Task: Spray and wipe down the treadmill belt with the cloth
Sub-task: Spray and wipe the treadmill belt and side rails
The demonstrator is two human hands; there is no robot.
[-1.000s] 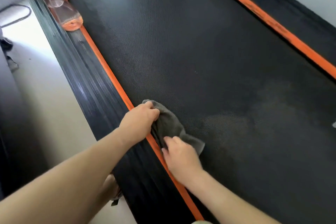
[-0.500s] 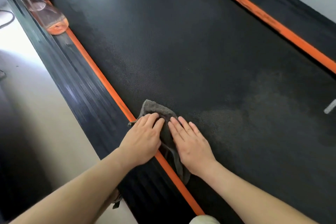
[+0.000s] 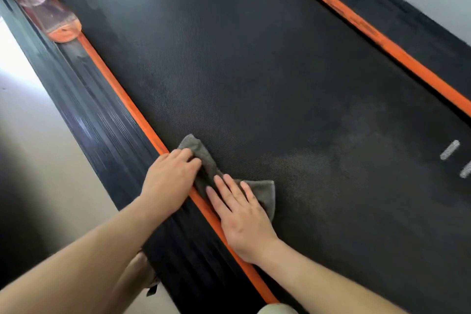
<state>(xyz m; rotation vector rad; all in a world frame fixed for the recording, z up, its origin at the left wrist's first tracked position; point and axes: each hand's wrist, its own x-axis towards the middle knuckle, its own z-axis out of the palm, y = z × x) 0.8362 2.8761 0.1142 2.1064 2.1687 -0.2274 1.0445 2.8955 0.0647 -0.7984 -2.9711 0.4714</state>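
Right hand [image 3: 242, 216] lies flat, fingers straight, on the crumpled grey terry cloth [image 3: 266, 192] at the textured black belt's [image 3: 254, 79] left edge, beside the smooth orange strip [image 3: 122, 94]. Left hand [image 3: 170, 181] grips the cloth's far end with curled fingers.

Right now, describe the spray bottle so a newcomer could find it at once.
Start at the treadmill belt, the wide black surface, and follow the orange stripe on its left edge away from the left hand. At the far end sits the spray bottle: the only clear, see-through object, with an orange-tinted base.
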